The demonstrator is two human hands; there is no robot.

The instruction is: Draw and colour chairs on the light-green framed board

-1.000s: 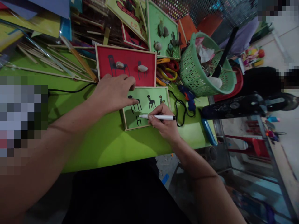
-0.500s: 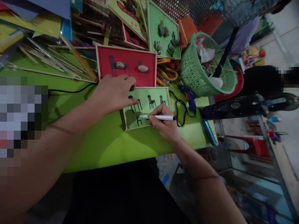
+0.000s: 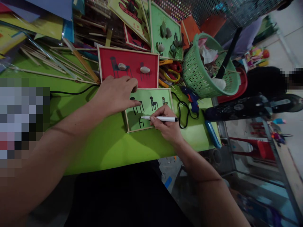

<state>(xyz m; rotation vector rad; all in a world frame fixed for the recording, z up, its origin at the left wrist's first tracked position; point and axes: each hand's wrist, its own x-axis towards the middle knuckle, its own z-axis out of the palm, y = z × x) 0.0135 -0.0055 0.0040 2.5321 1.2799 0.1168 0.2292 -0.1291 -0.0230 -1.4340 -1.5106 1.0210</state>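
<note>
My right hand [image 3: 165,123] is closed around a white marker [image 3: 165,119] with a black end. The marker's tip meets a small green framed board [image 3: 153,92], beside a few black lines shaped like a chair outline. Above those lines stand three black drawn chairs [image 3: 153,103]. My left hand [image 3: 115,94] lies with thumb and fingers apart. Its thumb rests on the green board by the left chair, while the fingers reach over the lower edge of a red framed board [image 3: 134,56]. Two chairs and two pebbles [image 3: 145,69] show on the red board.
A green basket [image 3: 195,74] of scraps stands right of the boards, near a blue glue gun [image 3: 191,98] and scissors [image 3: 172,75]. Wooden sticks [image 3: 47,61] lie at left. More framed boards [image 3: 167,19] with stones are behind. The green table [image 3: 101,148] ends close to my lap.
</note>
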